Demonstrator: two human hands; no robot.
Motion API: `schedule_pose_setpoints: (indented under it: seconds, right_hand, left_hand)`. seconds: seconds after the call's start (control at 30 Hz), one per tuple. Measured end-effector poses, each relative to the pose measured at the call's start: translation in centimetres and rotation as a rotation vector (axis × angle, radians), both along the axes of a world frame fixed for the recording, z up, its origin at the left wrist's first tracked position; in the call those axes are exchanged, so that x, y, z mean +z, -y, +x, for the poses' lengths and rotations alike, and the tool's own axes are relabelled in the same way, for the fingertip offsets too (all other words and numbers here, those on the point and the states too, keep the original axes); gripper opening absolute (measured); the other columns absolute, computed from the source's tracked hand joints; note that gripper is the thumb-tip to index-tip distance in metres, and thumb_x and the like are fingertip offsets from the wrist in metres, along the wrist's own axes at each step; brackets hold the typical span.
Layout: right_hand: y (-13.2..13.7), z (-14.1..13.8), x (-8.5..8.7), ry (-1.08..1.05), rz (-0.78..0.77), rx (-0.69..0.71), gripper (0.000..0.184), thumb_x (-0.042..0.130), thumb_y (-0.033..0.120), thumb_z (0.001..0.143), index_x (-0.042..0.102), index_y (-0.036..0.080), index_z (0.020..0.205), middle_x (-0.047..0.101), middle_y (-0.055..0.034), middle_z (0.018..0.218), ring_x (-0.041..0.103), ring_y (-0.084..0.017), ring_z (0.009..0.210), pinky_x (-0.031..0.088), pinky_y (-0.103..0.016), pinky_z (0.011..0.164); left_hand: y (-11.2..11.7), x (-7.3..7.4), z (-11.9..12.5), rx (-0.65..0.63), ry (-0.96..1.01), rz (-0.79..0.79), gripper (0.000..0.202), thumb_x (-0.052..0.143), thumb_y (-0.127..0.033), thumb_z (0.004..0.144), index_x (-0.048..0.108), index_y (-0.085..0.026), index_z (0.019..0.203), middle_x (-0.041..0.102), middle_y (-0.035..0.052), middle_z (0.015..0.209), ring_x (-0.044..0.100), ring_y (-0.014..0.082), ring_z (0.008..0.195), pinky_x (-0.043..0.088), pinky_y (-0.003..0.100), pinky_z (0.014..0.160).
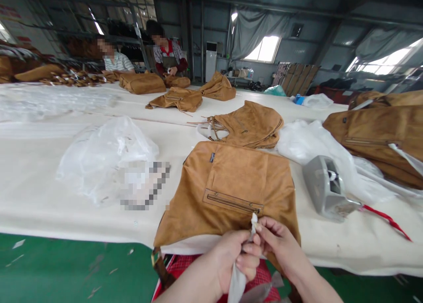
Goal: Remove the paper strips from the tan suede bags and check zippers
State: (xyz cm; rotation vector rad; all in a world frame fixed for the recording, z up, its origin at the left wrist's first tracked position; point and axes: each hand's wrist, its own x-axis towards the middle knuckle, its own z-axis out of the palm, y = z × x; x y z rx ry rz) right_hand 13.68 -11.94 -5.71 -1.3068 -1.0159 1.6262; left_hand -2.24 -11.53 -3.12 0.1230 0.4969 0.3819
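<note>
White strip point(236, 283), presumably light and soft, is being clasped by the left hand point(237, 253) and pinched by the right hand point(276, 236) near its tip, a suitable hold, over the nearest brown bag point(238, 173).

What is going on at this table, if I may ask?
The person's left hand grips a white strip while the right hand pinches it near its upper end, just by the zipped pocket of a tan bag lying on the table. Clear plastic lies to the left. Two co-workers are across the table, near other tan bags.
</note>
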Motion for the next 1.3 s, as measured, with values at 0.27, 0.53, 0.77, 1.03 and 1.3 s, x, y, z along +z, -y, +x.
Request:
schedule_pose_setpoints:
  seconds: [0.27, 0.53, 0.77, 1.03, 1.3]
  right_hand:
    - [0.7, -0.8, 2.4, -0.021, 0.002, 0.026, 0.040, 0.070, 0.056, 0.074, 0.075, 0.017, 0.080, 0.071, -0.0066, 0.082, 0.063, -0.019, 0.077, 0.050, -0.029, 0.074]
    - [0.2, 2.2, 3.6, -0.055, 0.008, -0.138, 0.032, 0.082, 0.047, 0.065, 0.076, 0.015, 0.068, 0.072, -0.0094, 0.080, 0.063, -0.018, 0.078, 0.051, -0.023, 0.070]
    - [-0.2, 4.3, 2.7, 0.286, -0.004, -0.155, 0.043, 0.081, 0.059, 0.054, 0.077, 0.019, 0.067, 0.075, -0.0121, 0.085, 0.068, -0.030, 0.086, 0.055, -0.034, 0.079]
    - [-2.7, 12.1, 3.6, 1.168, 0.261, -0.329, 0.050, 0.062, 0.066, 0.065, 0.072, 0.024, 0.090, 0.075, -0.0110, 0.094, 0.067, -0.038, 0.092, 0.050, -0.049, 0.083]
    - [-3.2, 6.8, 4.2, 0.367, -0.056, -0.186, 0.040, 0.073, 0.053, 0.071, 0.069, 0.019, 0.092, 0.075, -0.0095, 0.097, 0.069, -0.028, 0.096, 0.054, -0.037, 0.086]
  left_hand:
    - [2.0, 0.9, 0.9, -0.102, -0.521, 0.601, 0.039, 0.028, -0.038, 0.094, 0.054, -0.016, 0.074, 0.052, 0.0020, 0.061, 0.051, 0.0120, 0.048, 0.040, 0.021, 0.046]
    - [-0.5, 6.9, -10.0, 0.400, -1.392, 1.522, 0.035, 0.042, -0.041, 0.093, 0.062, -0.019, 0.110, 0.068, 0.0071, 0.106, 0.064, 0.0190, 0.093, 0.051, 0.032, 0.088]
    - [-8.2, 2.0, -17.4, 0.576, -1.415, 1.289, 0.052, 0.032, -0.047, 0.096, 0.049, -0.018, 0.135, 0.041, 0.0053, 0.149, 0.034, 0.0209, 0.139, 0.025, 0.037, 0.117]
    - [-8.1, -1.9, -15.5, 0.668, -1.312, 1.181, 0.057, 0.037, -0.051, 0.094, 0.049, -0.015, 0.137, 0.049, 0.0076, 0.143, 0.041, 0.0221, 0.135, 0.024, 0.040, 0.118]
    - [-8.1, -1.5, -16.0, 0.560, -1.450, 1.268, 0.061, 0.032, -0.053, 0.092, 0.050, -0.014, 0.135, 0.054, 0.0073, 0.139, 0.047, 0.0228, 0.131, 0.031, 0.037, 0.115]
